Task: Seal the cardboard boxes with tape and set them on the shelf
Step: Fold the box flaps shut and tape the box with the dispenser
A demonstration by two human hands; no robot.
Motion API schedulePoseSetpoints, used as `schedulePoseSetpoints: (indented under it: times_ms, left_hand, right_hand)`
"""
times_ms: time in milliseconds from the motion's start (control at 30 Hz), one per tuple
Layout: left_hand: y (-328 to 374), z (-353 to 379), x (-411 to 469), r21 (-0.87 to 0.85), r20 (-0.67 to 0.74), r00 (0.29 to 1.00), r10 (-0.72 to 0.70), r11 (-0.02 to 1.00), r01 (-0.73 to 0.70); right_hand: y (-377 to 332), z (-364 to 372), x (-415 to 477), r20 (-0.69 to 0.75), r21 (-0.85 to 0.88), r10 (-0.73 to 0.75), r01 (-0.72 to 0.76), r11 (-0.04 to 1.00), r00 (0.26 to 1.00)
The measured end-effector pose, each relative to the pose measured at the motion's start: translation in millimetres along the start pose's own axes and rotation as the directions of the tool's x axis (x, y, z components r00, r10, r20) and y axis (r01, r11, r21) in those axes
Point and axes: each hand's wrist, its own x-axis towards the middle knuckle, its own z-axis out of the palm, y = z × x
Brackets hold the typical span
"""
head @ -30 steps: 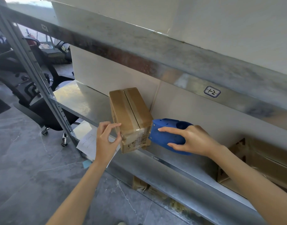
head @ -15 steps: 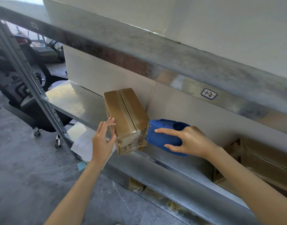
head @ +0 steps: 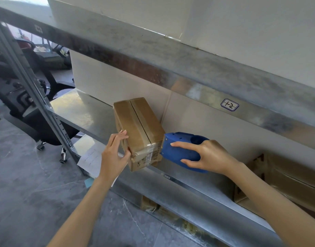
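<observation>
A brown cardboard box [head: 139, 129], glossy tape over its top seam, sits at the front edge of the dull steel shelf [head: 85, 111]. The left hand [head: 114, 154] presses straight fingers against the box's left side. On the box's right, the right hand [head: 206, 155] grips a rounded blue plastic dispenser [head: 178, 148] touching it. A paper sheet [head: 90, 157] hangs below-left of the box.

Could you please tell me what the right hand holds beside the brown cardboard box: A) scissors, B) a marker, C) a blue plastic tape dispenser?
C: the right hand grips a blue plastic tape dispenser, its toothed edge at the brown cardboard box's taped end.
</observation>
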Motion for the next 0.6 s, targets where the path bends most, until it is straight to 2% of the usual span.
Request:
schedulePoseSetpoints:
  times_ms: [133,200,433,600]
  left_hand:
    - [3.3,-0.3,6.0,0.001,-0.070,0.997,-0.040,0.999,0.040]
    - [3.6,0.2,5.1,0.015,-0.036,0.999,-0.036,0.999,0.037]
    - [2.4,-6.2,-7.7,-0.024,0.217,0.976,-0.001,1.000,0.006]
    - [4.8,-0.3,-9.2,-0.001,0.174,0.984,-0.045,0.999,0.046]
  right_hand:
    - [-1.1,-0.6,-0.6,0.009,-0.014,0.008,-0.008,1.000,1.000]
    - [-0.8,-0.5,-0.8,0.013,-0.020,0.015,-0.015,1.000,1.000]
    - [-0.1,-1.9,3.2,0.049,-0.067,0.004,-0.001,0.998,0.999]
    - [-0.2,-1.9,5.2,0.068,-0.076,-0.009,0.014,0.997,0.998]
